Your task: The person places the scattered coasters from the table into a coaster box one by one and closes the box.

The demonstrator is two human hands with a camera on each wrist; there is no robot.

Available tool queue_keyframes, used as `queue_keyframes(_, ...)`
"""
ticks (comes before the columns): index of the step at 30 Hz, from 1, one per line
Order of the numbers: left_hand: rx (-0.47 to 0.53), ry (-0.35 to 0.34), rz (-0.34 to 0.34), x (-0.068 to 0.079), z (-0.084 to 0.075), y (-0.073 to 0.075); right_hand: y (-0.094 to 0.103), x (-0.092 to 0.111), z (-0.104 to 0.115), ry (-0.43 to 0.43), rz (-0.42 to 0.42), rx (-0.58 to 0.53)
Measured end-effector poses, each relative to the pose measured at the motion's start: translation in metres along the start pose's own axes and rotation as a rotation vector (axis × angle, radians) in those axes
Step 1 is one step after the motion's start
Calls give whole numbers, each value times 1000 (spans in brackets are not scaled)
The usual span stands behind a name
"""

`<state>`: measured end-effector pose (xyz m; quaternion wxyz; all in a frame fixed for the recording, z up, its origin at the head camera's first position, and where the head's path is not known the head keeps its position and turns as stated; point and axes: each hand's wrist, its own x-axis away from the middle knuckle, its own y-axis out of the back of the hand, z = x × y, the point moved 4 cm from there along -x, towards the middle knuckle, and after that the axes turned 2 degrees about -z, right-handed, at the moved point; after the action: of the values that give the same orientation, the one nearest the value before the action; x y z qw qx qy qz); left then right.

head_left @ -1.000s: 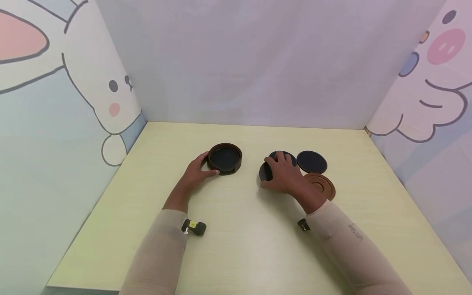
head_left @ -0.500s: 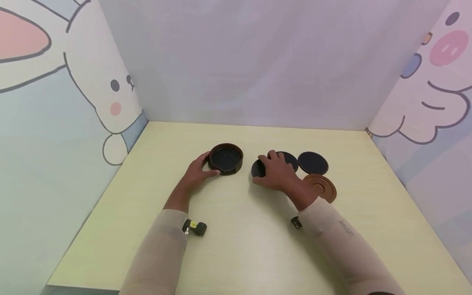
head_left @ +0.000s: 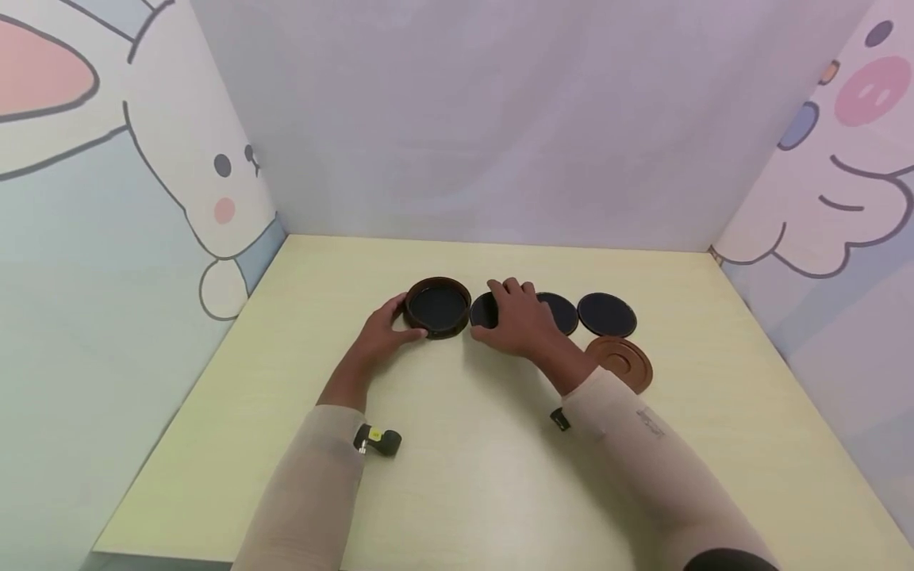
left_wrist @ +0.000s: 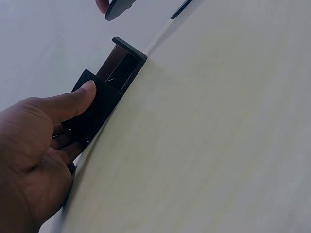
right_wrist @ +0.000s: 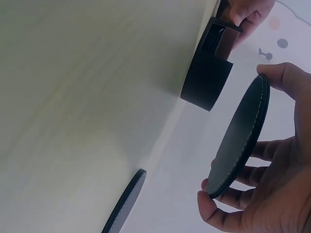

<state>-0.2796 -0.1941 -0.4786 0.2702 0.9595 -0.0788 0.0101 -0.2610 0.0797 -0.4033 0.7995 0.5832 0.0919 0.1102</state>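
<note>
My left hand (head_left: 382, 337) grips the near left side of a round dark coaster holder (head_left: 454, 326), its thumb on the wall. In the left wrist view, a notch in the holder (left_wrist: 97, 109) shows thin layers stacked inside. My right hand (head_left: 524, 321) pinches a round black coaster (right_wrist: 238, 141) with a stitched edge, held by its rim between thumb and fingers. The coaster is raised off the table, tilted in the right wrist view, just right of the holder. Two more black coasters, one (head_left: 562, 314) partly behind my right hand and another (head_left: 607, 315), lie flat farther right.
A brown round disc (head_left: 623, 365) with concentric rings lies in front of the rightmost coaster, partly behind the right forearm. The pale wooden table (head_left: 443, 476) backs onto a plain curtain (head_left: 457, 143), with cartoon-printed panels at both sides.
My right hand has carried the black coaster leftward and slightly farther back, from over the flat coasters to beside the holder. My left hand keeps its grip in place.
</note>
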Motion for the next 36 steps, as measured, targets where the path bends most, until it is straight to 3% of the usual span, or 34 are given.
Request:
queue_keyframes(8,0,17,1,0,-2,2,4,-17,17,-15,-18,-48)
queue_keyframes(18,-17,50,8,-1,4,-2,1,-38,48,-34,28,-84)
queue_keyframes(29,-7,-3,6,4,2,2,-19,-64,75,-58,15,-3)
queue_keyframes(36,1,-21,15,2,1,2,-31,-74,79,-102,-21,51)
